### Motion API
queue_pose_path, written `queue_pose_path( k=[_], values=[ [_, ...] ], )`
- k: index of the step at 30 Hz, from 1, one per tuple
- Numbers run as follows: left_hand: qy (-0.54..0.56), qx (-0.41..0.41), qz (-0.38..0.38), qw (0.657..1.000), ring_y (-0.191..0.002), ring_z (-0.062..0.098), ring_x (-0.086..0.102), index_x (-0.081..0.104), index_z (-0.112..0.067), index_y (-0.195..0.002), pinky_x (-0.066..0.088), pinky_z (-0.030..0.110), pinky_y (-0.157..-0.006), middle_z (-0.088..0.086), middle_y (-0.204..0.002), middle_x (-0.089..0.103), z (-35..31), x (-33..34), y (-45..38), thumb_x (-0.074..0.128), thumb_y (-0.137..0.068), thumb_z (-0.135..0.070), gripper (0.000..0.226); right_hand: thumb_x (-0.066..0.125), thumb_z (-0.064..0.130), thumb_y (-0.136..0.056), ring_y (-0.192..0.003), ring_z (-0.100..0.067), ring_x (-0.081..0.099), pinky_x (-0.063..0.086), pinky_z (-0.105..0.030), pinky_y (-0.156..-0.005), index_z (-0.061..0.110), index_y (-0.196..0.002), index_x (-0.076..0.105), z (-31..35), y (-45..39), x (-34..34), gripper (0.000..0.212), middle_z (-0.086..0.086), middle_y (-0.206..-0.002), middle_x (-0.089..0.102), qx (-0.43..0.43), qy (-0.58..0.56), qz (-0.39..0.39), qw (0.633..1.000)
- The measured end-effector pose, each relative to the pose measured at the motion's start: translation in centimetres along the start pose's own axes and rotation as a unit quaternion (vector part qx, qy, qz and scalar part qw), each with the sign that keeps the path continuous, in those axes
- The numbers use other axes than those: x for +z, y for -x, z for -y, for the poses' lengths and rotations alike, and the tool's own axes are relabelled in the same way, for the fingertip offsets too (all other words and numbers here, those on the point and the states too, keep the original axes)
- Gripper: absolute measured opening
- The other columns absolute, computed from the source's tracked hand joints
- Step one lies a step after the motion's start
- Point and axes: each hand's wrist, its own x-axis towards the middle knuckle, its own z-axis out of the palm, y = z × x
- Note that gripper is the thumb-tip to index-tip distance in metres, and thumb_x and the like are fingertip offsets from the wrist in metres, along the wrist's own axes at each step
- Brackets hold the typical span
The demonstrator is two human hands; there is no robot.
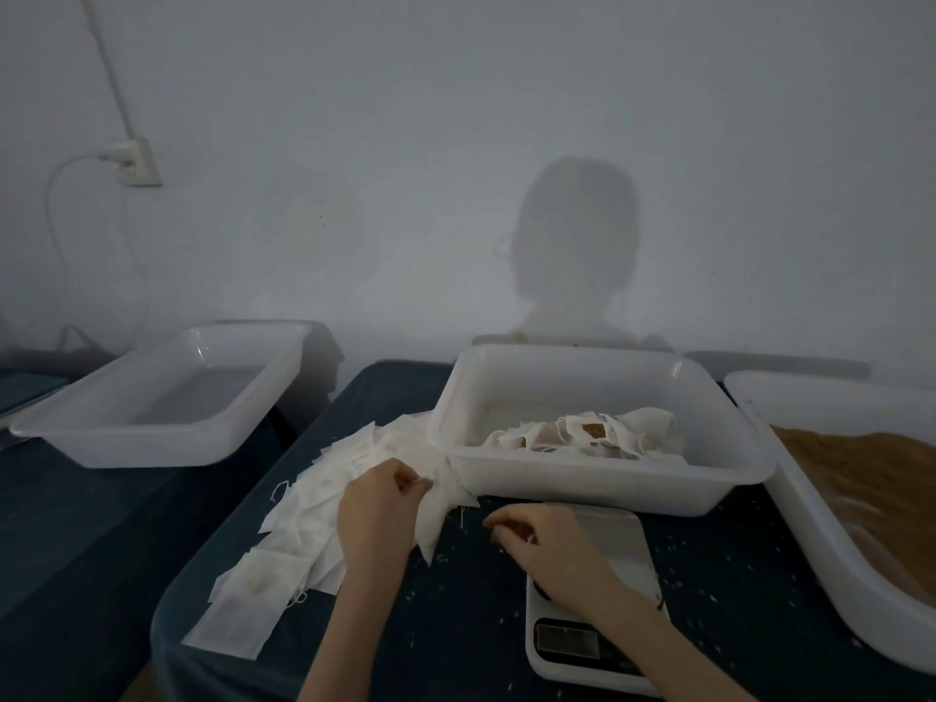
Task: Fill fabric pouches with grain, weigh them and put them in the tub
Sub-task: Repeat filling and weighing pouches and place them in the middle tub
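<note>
Head view: left hand [377, 509] pinched an empty pouch [438, 516] off the pile at the table's middle; right hand [537, 542], fingers curled, perhaps on its drawstring, hovered over the scale [615, 537]. Tugging risked dragging neighbouring pouches off; the tub [597, 499] sat just behind.

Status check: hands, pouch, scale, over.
Left hand pinches an empty pouch off the pile. Right hand curled over the scale, grip unclear. Filled pouches in the tub. Nothing blocking.
</note>
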Motion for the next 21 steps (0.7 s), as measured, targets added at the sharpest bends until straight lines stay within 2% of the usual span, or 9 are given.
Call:
queue_pose_path(
  k=[3, 5, 8, 11, 14, 16, 19, 21],
  values=[
    [0.053, 0.014, 0.011, 0.998, -0.061, 0.000, 0.054, 0.060, -0.028, -0.068, 0.033, 0.014, -0.054, -0.014, -0.064, 0.060, -1.5, 0.3, 1.0, 0.072, -0.081, -0.034, 0.019, 0.052, 0.030, -0.097, -0.084, -0.001, 0.062, 0.047, -0.012, -0.076, 0.027, -0.111, 0.068, 1.2, -1.0, 0.8, 0.022, 0.011, -0.096, 0.070, 0.002, -0.049, 0.001, 0.999],
    [0.103, 0.019, 0.031, 0.994, -0.059, 0.000, 0.057, 0.062, -0.028, -0.066, 0.034, 0.010, -0.053, -0.013, -0.061, 0.062, -2.6, 0.8, 1.6, 0.074, -0.079, -0.033, 0.019, 0.048, 0.030, -0.099, -0.076, -0.002, 0.061, 0.047, -0.015, -0.071, 0.023, -0.104, 0.068, 1.8, -1.5, 1.0, 0.022, 0.007, -0.089, 0.068, 0.008, -0.086, -0.003, 0.996],
    [0.161, 0.020, 0.070, 0.984, -0.061, 0.000, 0.060, 0.064, -0.025, -0.069, 0.041, 0.009, -0.058, -0.012, -0.063, 0.065, -4.0, 1.7, 1.9, 0.073, -0.081, -0.030, 0.016, 0.044, 0.025, -0.101, -0.070, -0.009, 0.059, 0.049, -0.029, -0.070, 0.013, -0.091, 0.066, 1.9, -1.9, 0.7, 0.028, -0.005, -0.079, 0.066, 0.042, -0.177, -0.017, 0.983],
    [0.220, 0.007, 0.130, 0.967, -0.062, 0.003, 0.063, 0.069, -0.021, -0.079, 0.051, 0.015, -0.064, -0.009, -0.067, 0.068, -4.7, 2.3, 1.6, 0.068, -0.086, -0.028, 0.010, 0.042, 0.024, -0.102, -0.065, -0.004, 0.057, 0.045, -0.021, -0.063, 0.020, -0.081, 0.065, 1.5, -1.8, -0.2, 0.031, 0.004, -0.070, 0.062, 0.058, -0.238, -0.030, 0.969],
    [0.298, -0.016, 0.195, 0.934, -0.065, 0.002, 0.066, 0.071, -0.020, -0.083, 0.051, 0.013, -0.059, -0.007, -0.071, 0.070, -5.0, 2.7, 1.8, 0.066, -0.089, -0.021, 0.008, 0.040, 0.031, -0.102, -0.063, -0.009, 0.051, 0.041, -0.026, -0.063, 0.009, -0.076, 0.063, 0.8, -1.9, -1.1, 0.041, 0.000, -0.066, 0.056, 0.079, -0.211, -0.055, 0.973],
    [0.302, -0.013, 0.211, 0.930, -0.068, 0.001, 0.067, 0.072, -0.020, -0.085, 0.051, 0.012, -0.060, -0.007, -0.074, 0.071, -5.2, 2.9, 2.0, 0.066, -0.089, -0.019, 0.008, 0.041, 0.034, -0.101, -0.064, -0.014, 0.050, 0.042, -0.031, -0.064, 0.002, -0.079, 0.062, 0.2, -2.0, -1.5, 0.044, -0.005, -0.068, 0.055, 0.075, -0.169, -0.054, 0.981],
    [0.285, 0.003, 0.220, 0.933, -0.073, 0.000, 0.067, 0.073, -0.022, -0.091, 0.053, 0.014, -0.066, -0.007, -0.079, 0.072, -5.5, 3.0, 2.0, 0.067, -0.088, -0.019, 0.007, 0.046, 0.031, -0.099, -0.063, -0.011, 0.052, 0.045, -0.031, -0.065, 0.006, -0.077, 0.064, -0.5, -1.9, -2.2, 0.038, -0.005, -0.067, 0.058, 0.061, -0.127, -0.042, 0.989],
    [0.272, 0.019, 0.220, 0.937, -0.074, -0.002, 0.067, 0.071, -0.027, -0.090, 0.054, 0.013, -0.068, -0.009, -0.080, 0.072, -5.7, 2.9, 2.0, 0.069, -0.087, -0.020, 0.008, 0.047, 0.028, -0.099, -0.060, -0.004, 0.054, 0.045, -0.024, -0.062, 0.011, -0.073, 0.065, -0.7, -1.8, -2.6, 0.036, 0.003, -0.063, 0.062, 0.068, -0.118, -0.047, 0.989]
  ],
)
